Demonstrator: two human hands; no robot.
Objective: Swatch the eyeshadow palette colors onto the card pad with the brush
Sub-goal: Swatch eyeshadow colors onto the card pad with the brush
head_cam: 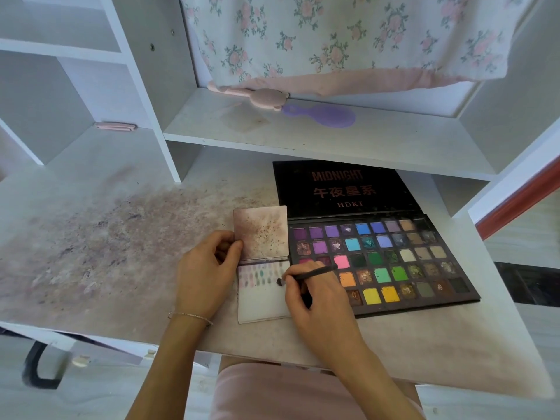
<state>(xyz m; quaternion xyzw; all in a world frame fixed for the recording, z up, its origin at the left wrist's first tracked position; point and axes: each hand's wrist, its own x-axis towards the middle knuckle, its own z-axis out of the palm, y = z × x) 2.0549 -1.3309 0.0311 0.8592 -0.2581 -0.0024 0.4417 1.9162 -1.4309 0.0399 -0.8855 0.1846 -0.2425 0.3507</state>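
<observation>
Palette (pixel 381 262) multicoloured; hairbrush (pixel 321 116) purple; cloth (pixel 333 34) floral

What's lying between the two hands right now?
The card pad, head view: left hand pinches its flipped-up cover; right hand holds the brush, tip on the page.

Two bare forearms reaching up from the bottom edge, converging toward the middle. Left hand (pixel 209 274) palm down, knuckles toward the camera, thumb and curled fingers pinching at their tips near the upper right of the hand. Thin bracelet (pixel 190 316) round the left wrist. Right hand (pixel 315 301) just beside the left, back of the hand up, wrist bent slightly inward, fingers curled tight and pinching a slim brush (pixel 309 272) in a pen-like hold. Brush shaft lying across the top of the index finger, tip pointing left toward the left hand. Hands close together but not touching. Both forearms bare to the frame edge.
</observation>
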